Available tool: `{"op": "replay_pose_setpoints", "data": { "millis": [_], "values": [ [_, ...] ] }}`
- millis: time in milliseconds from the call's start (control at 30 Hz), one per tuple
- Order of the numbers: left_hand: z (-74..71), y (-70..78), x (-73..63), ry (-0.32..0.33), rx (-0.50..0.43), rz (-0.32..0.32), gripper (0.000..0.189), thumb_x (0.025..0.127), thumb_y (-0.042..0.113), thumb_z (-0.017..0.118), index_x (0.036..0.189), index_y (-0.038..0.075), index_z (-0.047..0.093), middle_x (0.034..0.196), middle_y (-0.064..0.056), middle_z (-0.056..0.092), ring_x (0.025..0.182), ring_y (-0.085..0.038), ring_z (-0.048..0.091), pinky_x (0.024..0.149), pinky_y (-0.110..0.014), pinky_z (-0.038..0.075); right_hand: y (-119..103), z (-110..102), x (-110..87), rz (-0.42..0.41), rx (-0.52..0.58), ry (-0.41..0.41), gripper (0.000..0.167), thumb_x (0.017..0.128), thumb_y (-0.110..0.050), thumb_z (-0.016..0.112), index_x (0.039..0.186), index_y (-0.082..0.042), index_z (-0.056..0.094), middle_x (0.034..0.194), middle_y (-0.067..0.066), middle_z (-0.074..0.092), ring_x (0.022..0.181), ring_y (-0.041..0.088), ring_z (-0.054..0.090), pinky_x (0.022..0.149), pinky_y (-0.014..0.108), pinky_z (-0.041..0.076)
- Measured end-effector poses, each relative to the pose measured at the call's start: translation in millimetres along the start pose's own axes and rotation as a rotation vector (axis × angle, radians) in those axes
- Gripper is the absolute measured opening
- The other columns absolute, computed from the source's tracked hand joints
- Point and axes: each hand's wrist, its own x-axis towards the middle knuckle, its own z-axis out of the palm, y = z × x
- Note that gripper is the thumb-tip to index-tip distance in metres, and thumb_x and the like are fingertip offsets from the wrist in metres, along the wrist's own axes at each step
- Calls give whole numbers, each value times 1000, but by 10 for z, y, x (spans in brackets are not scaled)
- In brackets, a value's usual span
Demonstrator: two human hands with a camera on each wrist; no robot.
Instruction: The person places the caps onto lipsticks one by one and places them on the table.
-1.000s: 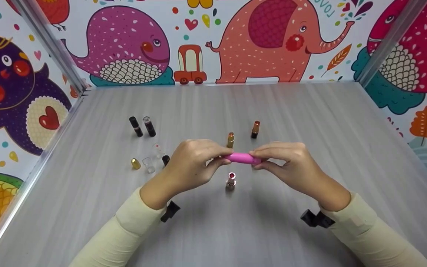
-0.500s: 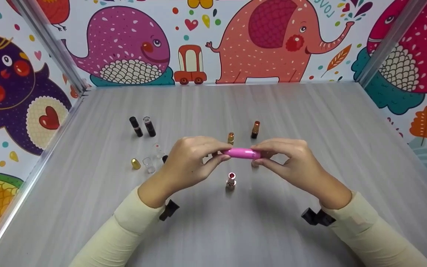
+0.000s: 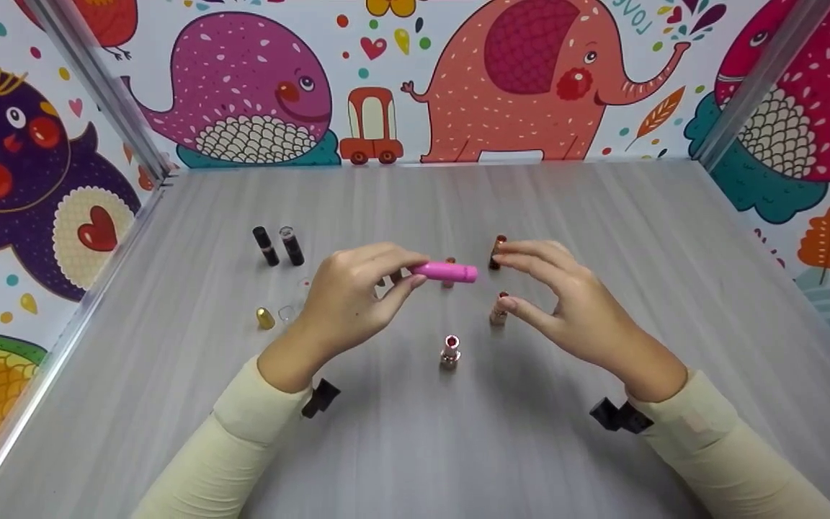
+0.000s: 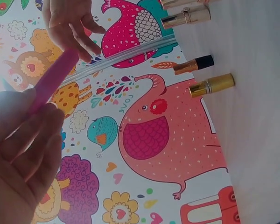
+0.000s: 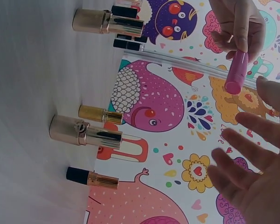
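My left hand [image 3: 357, 310] pinches a smooth pink lipstick tube [image 3: 451, 272] by its left end, between thumb and fingers. The tube lies nearly level in the air, its right end free. In the right wrist view the round end of the pink tube [image 5: 234, 86] points toward my right hand [image 5: 256, 163]. That right hand [image 3: 566, 310] holds nothing, its fingers spread apart. In the head view its fingertips overlap a copper lipstick with a black base [image 3: 495, 261] and its thumb overlaps a rose-gold lipstick [image 3: 498, 316].
Another rose-gold lipstick [image 3: 449, 355] stands uncapped nearer the front. Behind the pink tube stands a gold lipstick [image 4: 212, 85]. Two dark lipsticks [image 3: 266, 246] [image 3: 292, 246] stand at the back left. A gold cap [image 3: 264, 318] and a clear cap [image 3: 285, 313] lie near my left forearm. Printed panels enclose the table.
My right hand has let go of the pink lipstick tube and opened, moving slightly right. My left hand has carried the tube a little left and away from the body.
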Motion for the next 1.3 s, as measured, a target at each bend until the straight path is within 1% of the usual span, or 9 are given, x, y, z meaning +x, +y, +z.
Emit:
{"op": "replay_pose_setpoints", "data": {
  "millis": [133,300,433,533,667,833,1000,1200,1300],
  "values": [
    [-41,-51,-1,17,25,-34,15,99,14,79,111,5,81,96,-4,79,77,-15,69,69,-27,59,14,-6,-4,52,-55,-53,66,97,-30,81,157,-22,55,162,1,47,149,23,43,114,57,46],
    [-79,-149,-1,32,72,-61,14,99,13,79,110,5,81,97,-3,79,78,-14,69,70,-27,59,30,-19,-9,104,-95,-110,69,101,-37,75,163,-25,46,170,2,36,156,28,32,117,66,38],
    [-104,-244,-8,42,107,-88,14,98,12,79,110,5,81,97,-4,79,76,-15,70,68,-29,59,65,-32,-11,149,-123,-143,71,101,-42,73,164,-26,44,172,2,32,161,31,23,120,71,30],
    [-124,-305,-12,38,128,-125,14,98,13,80,110,5,82,98,-5,79,76,-18,70,67,-31,58,106,-45,-8,166,-140,-155,72,101,-45,72,164,-25,43,172,3,33,163,33,19,120,73,26],
    [-154,-377,-21,8,141,-185,16,98,15,79,111,5,82,100,-6,79,78,-21,71,70,-34,57,167,-59,6,184,-144,-158,72,101,-46,72,164,-24,44,172,5,33,163,33,18,120,74,26],
    [-182,-511,-52,-40,177,-265,18,99,15,78,114,5,81,103,-8,80,82,-24,71,74,-38,58,244,-63,19,218,-149,-171,71,102,-43,72,164,-24,43,172,7,32,163,35,17,120,76,25],
    [-231,-655,-100,-66,216,-357,21,97,14,80,116,5,81,104,-10,80,84,-27,71,76,-41,59,297,-58,27,209,-170,-159,69,102,-41,72,163,-20,46,171,9,34,162,36,19,121,74,24],
    [-323,-779,-127,-89,269,-400,19,98,14,79,114,3,81,102,-12,79,81,-28,70,74,-43,58,318,-49,30,192,-183,-146,65,103,-40,72,160,-17,50,169,11,36,161,38,22,121,73,24],
    [-367,-842,-142,-115,296,-440,18,100,14,77,114,3,81,102,-13,78,83,-30,69,76,-46,58,321,-45,26,199,-185,-149,63,103,-40,72,159,-18,52,169,10,36,161,38,21,121,73,24]
  ]
}}
